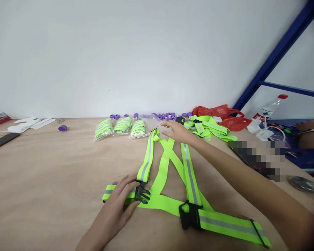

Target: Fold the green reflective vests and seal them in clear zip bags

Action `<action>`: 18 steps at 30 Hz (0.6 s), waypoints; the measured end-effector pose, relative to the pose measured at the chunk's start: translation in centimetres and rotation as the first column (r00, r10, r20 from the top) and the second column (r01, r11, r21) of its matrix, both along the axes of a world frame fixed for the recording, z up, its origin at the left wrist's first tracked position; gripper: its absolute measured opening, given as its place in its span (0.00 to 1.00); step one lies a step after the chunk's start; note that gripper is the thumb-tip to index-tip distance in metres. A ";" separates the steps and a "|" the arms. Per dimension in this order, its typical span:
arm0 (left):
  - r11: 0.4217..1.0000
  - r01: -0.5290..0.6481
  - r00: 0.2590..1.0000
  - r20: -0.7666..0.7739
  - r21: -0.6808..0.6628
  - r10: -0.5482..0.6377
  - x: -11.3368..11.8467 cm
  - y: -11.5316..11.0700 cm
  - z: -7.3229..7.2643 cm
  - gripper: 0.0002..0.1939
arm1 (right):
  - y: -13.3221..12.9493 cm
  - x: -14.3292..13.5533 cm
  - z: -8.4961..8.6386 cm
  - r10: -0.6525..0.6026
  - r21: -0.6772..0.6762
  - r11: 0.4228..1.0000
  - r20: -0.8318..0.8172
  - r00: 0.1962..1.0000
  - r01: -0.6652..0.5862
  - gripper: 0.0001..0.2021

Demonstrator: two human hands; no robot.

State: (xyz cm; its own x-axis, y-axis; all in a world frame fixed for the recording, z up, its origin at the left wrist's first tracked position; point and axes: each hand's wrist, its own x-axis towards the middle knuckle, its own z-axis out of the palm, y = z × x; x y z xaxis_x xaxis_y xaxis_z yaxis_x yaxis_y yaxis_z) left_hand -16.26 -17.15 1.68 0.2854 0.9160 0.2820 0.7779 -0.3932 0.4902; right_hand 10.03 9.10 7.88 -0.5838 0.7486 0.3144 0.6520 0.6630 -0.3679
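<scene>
A neon-yellow reflective harness vest (163, 170) with grey stripes lies spread on the table, its back straps crossing. My left hand (117, 202) pinches the black pronged buckle half (140, 191) at the vest's left side. The black socket half of the buckle (190, 215) lies unfastened at the right front. Over the vest's far end, my right hand (179, 130) has its fingers apart, close to a clear plastic bag (154, 122); whether it touches the bag I cannot tell. Further bagged vests (104, 129) lie left of that hand.
Loose vests (211, 127) and a red plastic bag (222, 115) are piled at the back right. Purple caps (170, 115) line the wall. On the right are a bottle (270, 106), a blue metal frame (277, 50) and another person's arm (311, 134). White gloves (24, 124) lie left.
</scene>
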 end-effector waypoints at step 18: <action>0.995 0.058 0.998 -0.008 -0.082 -0.059 1.0 1.4 2.9 0.21 | -26.2 9.2 -5.9 -0.130 -0.149 0.978 0.121 0.984 0.148 0.31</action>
State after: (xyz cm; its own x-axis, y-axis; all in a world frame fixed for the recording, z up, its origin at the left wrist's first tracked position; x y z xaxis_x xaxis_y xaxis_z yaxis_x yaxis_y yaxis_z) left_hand -15.29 -15.76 4.60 0.3421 0.9174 0.2033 0.7600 -0.3973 0.5143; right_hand 19.24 -17.09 2.01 -0.4949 0.8598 0.1259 0.7762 0.5025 -0.3808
